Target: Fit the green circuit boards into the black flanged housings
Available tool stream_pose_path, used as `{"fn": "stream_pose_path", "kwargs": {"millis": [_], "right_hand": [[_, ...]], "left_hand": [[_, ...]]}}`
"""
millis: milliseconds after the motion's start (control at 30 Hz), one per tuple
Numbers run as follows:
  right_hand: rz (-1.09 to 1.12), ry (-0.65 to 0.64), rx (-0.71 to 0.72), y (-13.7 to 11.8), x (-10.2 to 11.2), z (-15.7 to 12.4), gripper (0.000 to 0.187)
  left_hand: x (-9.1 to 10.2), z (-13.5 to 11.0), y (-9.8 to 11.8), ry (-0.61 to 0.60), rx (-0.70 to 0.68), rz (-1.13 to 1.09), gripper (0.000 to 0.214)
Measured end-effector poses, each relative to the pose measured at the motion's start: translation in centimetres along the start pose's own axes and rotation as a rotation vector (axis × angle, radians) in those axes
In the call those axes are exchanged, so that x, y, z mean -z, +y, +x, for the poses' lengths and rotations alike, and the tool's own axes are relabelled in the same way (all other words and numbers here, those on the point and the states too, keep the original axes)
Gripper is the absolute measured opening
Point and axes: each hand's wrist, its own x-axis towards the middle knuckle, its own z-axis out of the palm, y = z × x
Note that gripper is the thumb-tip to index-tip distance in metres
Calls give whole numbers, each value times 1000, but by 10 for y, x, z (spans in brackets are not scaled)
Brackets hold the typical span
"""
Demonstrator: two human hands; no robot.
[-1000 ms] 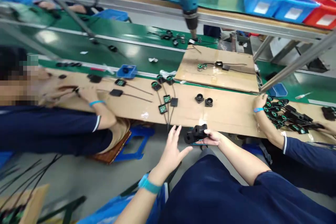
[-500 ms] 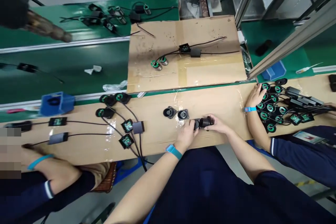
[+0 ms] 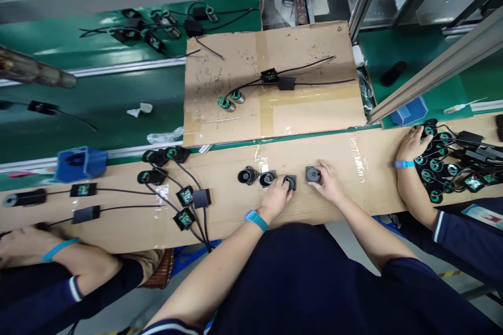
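My left hand (image 3: 276, 196) has its fingers closed around a black round housing with a square flange (image 3: 291, 182), which stands on the cardboard. To its left are two more such housings, one (image 3: 267, 178) close by and another (image 3: 247, 175) farther left, both with their round openings facing up. My right hand (image 3: 327, 184) grips a fourth black housing (image 3: 313, 174) by its right side, thumb and fingers at its edges. Its flat, squarish end faces up. A small gap of cardboard (image 3: 301, 204) separates the two held housings.
Cabled circuit boards (image 3: 185, 196) and black housings (image 3: 152, 177) lie on the left. At right, a co-worker's hand (image 3: 412, 145) rests by many wired housings (image 3: 434, 163). Another co-worker's arm (image 3: 58, 246) is at left. A raised cardboard sheet (image 3: 314, 110) lies ahead, with a metal post (image 3: 416, 78) right.
My hands have moved apart. The right-hand housing has turned from lying sideways to flat end up, while the left-hand one stands nearer the row. The right co-worker's hand and wired housings appear farther right.
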Motion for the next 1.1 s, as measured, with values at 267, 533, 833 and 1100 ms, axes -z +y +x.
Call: {"fn": "stream_pose_path", "kwargs": {"millis": [267,533,833,1100], "right_hand": [[-163,-48,-94,-22,-19,-4,24],[-96,-32,-39,-40,2,6,17],[-254,-2,96,-4,-22,17,38],[-344,0,-80,-41,-31,20,38]], "left_hand": [[-13,4,-12,46,-66,-112,12],[34,-22,28,279,97,-579,33],[58,-79,-13,259,664,-1338,47],[78,-134,-93,175,700,-1620,47]]}}
